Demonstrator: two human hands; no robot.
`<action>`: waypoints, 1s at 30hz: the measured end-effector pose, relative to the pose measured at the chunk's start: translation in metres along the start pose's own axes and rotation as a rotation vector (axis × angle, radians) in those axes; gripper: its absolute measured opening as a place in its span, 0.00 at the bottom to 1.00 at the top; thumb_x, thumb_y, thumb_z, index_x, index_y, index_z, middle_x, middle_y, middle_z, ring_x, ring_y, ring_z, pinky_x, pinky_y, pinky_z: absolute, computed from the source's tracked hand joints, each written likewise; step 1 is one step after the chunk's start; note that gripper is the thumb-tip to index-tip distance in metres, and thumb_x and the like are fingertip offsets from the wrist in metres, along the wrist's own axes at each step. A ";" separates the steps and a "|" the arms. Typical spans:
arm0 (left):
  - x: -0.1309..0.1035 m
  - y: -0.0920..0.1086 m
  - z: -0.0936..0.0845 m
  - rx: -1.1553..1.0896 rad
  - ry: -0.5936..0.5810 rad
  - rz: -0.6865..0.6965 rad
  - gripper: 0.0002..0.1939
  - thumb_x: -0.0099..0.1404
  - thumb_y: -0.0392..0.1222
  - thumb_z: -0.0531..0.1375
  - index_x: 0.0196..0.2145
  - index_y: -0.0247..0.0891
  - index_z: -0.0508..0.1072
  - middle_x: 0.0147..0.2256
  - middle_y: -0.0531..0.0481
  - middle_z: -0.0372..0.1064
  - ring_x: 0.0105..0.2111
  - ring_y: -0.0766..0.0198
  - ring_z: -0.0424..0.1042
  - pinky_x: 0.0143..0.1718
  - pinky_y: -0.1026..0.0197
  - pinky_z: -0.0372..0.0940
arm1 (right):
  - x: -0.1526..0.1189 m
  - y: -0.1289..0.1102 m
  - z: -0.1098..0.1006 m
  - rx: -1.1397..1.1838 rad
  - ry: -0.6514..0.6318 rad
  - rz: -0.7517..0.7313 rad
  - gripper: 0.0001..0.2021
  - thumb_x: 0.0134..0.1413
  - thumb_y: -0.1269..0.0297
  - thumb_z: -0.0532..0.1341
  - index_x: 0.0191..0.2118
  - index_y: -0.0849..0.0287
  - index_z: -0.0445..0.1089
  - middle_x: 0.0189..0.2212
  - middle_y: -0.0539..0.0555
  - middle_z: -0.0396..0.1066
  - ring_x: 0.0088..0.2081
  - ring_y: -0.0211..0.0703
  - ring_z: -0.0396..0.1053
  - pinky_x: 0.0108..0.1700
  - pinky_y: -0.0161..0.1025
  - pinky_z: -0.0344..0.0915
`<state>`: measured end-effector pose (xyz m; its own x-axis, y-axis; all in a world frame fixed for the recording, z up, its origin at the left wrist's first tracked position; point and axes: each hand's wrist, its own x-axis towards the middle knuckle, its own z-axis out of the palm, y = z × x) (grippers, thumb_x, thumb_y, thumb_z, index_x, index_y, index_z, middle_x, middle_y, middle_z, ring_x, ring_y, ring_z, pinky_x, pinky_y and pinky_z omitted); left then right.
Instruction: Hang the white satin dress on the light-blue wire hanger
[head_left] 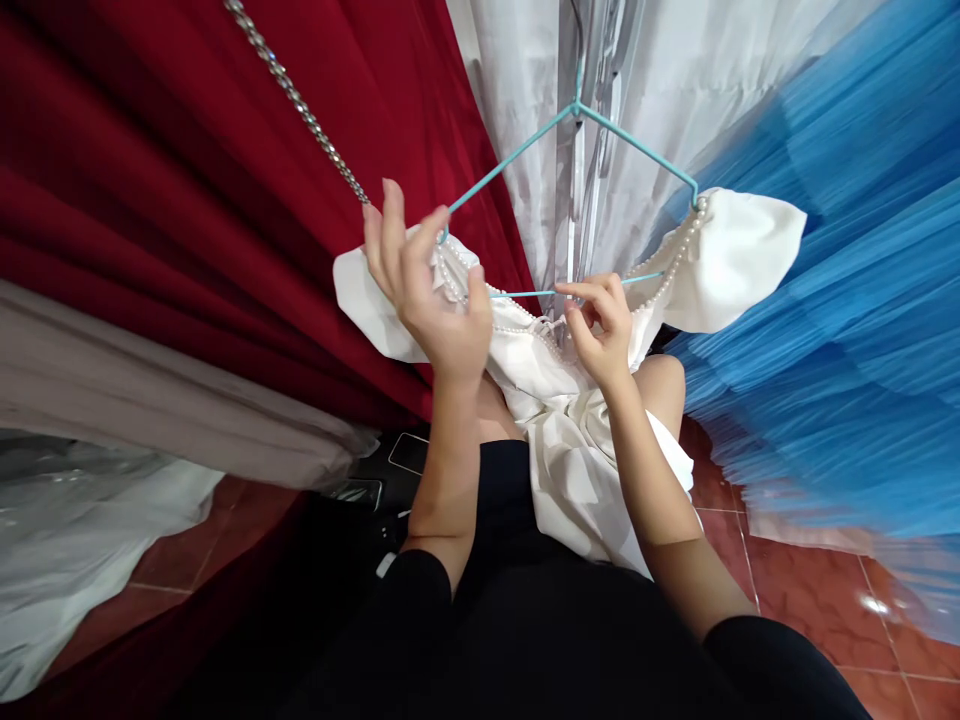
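Observation:
A white dress [577, 480] with pearl strings along its neckline hangs from a light blue wire hanger [637, 150] and drapes over my lap. My left hand [442, 300] is raised at the dress's left shoulder, its fingers spread, in front of the hanger's left corner. Near those fingertips ends a silver rhinestone strand [307, 115]; whether they touch it I cannot tell. My right hand [604, 325] is at the middle of the neckline, by the hanger's lower bar. Its fingers are curled with thumb and index close together; anything between them is too small to make out. Beside it shows a small white tie [546, 324].
Dark red fabric [360, 120] hangs on the left, above a greyish-beige cloth [187, 385]. Blue tulle [840, 350] fills the right side. White fabric [675, 70] and metal poles [592, 140] stand behind the hanger. A phone [409, 452] lies left of my lap. Red tiles [810, 590] cover the floor.

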<state>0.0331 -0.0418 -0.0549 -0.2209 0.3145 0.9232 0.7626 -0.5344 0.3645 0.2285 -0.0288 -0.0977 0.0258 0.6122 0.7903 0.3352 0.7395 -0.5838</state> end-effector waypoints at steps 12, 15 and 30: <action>0.035 -0.087 -0.005 -0.220 0.224 -0.381 0.13 0.68 0.26 0.51 0.42 0.40 0.70 0.42 0.48 0.75 0.43 0.60 0.83 0.55 0.51 0.79 | 0.002 -0.010 -0.009 -0.037 -0.010 0.044 0.12 0.78 0.53 0.61 0.49 0.52 0.80 0.39 0.52 0.70 0.35 0.38 0.67 0.38 0.42 0.74; -0.002 -0.075 -0.016 -0.132 0.282 -0.444 0.11 0.65 0.27 0.54 0.41 0.39 0.69 0.39 0.48 0.76 0.45 0.59 0.83 0.54 0.53 0.78 | 0.001 -0.013 -0.002 -0.024 -0.029 0.090 0.15 0.78 0.50 0.60 0.49 0.52 0.79 0.38 0.52 0.69 0.35 0.38 0.67 0.39 0.43 0.76; -0.013 0.038 0.016 -0.116 -0.553 -0.066 0.12 0.76 0.33 0.58 0.50 0.44 0.80 0.52 0.47 0.84 0.55 0.52 0.80 0.63 0.45 0.69 | -0.004 -0.024 -0.013 -0.146 -0.077 0.174 0.13 0.76 0.53 0.58 0.52 0.49 0.79 0.44 0.54 0.72 0.39 0.42 0.71 0.41 0.47 0.78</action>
<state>0.0746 -0.0537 -0.0553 0.1088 0.6973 0.7085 0.6792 -0.5726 0.4592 0.2328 -0.0527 -0.0844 0.0251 0.7505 0.6604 0.4648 0.5761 -0.6724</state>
